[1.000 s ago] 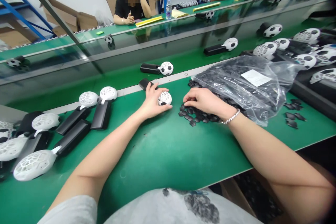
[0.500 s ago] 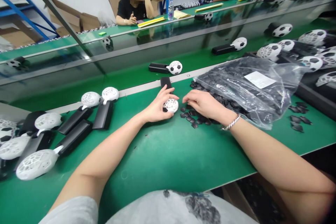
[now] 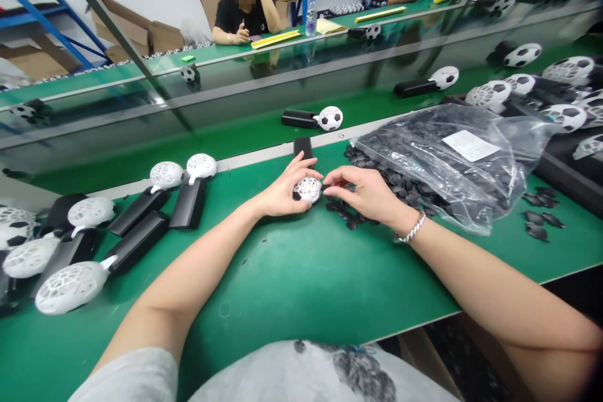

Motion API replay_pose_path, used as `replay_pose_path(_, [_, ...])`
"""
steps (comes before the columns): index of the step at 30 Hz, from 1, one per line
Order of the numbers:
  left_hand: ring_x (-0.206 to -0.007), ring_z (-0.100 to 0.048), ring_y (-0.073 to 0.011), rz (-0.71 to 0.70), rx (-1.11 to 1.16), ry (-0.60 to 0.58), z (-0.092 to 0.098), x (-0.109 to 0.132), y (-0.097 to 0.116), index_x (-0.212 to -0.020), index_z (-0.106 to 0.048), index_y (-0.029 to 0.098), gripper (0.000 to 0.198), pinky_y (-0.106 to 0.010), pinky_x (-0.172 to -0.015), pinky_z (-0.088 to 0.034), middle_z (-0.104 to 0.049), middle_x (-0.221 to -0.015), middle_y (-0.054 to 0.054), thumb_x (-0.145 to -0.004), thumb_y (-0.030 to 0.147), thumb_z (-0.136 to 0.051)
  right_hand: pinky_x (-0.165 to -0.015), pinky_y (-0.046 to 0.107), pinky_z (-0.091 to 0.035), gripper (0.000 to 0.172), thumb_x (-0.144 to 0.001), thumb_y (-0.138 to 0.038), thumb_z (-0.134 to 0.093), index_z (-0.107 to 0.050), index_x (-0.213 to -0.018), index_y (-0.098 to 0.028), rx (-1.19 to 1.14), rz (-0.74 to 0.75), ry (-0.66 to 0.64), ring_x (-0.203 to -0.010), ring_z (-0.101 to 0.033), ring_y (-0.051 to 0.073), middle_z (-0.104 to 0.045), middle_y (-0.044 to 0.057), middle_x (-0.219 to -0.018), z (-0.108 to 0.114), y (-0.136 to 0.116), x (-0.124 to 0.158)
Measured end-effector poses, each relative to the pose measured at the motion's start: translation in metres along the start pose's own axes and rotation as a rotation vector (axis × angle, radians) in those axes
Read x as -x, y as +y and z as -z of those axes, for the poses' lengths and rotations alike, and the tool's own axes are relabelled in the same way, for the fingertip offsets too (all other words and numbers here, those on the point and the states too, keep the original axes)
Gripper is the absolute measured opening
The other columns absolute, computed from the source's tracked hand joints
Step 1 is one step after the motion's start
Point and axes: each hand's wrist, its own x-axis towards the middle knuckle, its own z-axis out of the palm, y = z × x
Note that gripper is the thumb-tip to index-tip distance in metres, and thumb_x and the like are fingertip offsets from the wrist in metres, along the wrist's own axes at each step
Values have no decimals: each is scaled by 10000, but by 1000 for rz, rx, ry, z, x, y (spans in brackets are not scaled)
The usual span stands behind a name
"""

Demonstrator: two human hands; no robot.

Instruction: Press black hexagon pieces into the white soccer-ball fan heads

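My left hand [image 3: 285, 190] is closed round a white openwork soccer ball [image 3: 308, 190], thumb in front and fingers behind. The ball's black base [image 3: 303, 147] points away from me, partly behind the fingers. Just right of the ball, my right hand [image 3: 360, 191] pinches a small black piece [image 3: 325, 188] between thumb and fingertips, close to the ball's right side. Loose black pieces [image 3: 351, 217] lie under and beside that hand, spilling from a clear plastic bag [image 3: 466, 163] with a white label.
At left lie several white balls on black bases [image 3: 70, 286]. Beyond the table's pale edge, a green belt [image 3: 235, 141] carries finished black-and-white balls [image 3: 331, 118]. More balls [image 3: 490, 94] crowd the right side. Two people sit across the line, near a water bottle [image 3: 311, 17].
My right hand has lifted from the loose pieces and come left to the ball, a small black piece in its fingertips. Balls on the belt have shifted right. My left hand still holds its ball.
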Motion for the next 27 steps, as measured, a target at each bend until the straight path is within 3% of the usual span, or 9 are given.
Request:
replay_pose_path(5, [-1376, -61, -303, 10, -5, 2, 0, 0, 2, -1125, -511, 188, 529, -541, -1083, -144, -320, -1409, -130, -623, 228, -672, -731, 286, -474, 193, -855, -207, -475, -665, -872, -233, -31, 109, -107, -815, -583, 153, -635, 36, -868, -2, -1, 0])
replay_pose_path(10, [-1374, -82, -301, 12, 8, 41, -3, -2, 4, -1106, -519, 194, 537, -539, -1085, -163, -365, -1380, -126, -629, 344, -715, -724, 313, -461, 162, -855, -201, -483, -642, -829, -215, 60, 200, -101, -786, -566, 169, -651, 38, -816, -9, -1, -2])
replay_pose_path(14, [-1330, -259, -277, -27, -8, 82, -7, -4, 5, -1074, -511, 203, 438, -518, -1110, -122, -528, -1217, -87, -684, 322, -669, -707, 302, -463, 104, -851, -178, -488, -588, -824, -190, 49, 238, -50, -760, -552, 161, -617, 44, -806, -13, -3, -2])
replay_pose_path(17, [-1281, -349, -264, -35, -19, 81, -9, -4, 4, -1062, -494, 205, 410, -517, -1116, -94, -577, -1113, -55, -688, 266, -652, -726, 314, -475, 71, -800, -201, -573, -546, -861, -176, -8, 164, 27, -822, -539, 173, -557, 66, -880, -14, -1, -3])
replay_pose_path(22, [-1370, -79, -310, 62, 46, 101, -11, -3, 5, -1130, -452, 175, 536, -533, -1076, -189, -458, -1291, -117, -650, 246, -680, -700, 336, -512, 353, -712, -270, -664, -493, -1014, -209, -154, -41, -25, -1014, -502, 228, -479, 96, -1117, -15, 8, -8])
replay_pose_path(27, [-1369, -88, -309, 74, 64, 106, -12, -3, 7, -1156, -423, 173, 575, -535, -1078, -179, -417, -1332, -129, -640, 223, -672, -660, 317, -530, 419, -713, -233, -641, -438, -1079, -216, -357, -182, -117, -1022, -538, 223, -492, 79, -1146, -17, 9, -11])
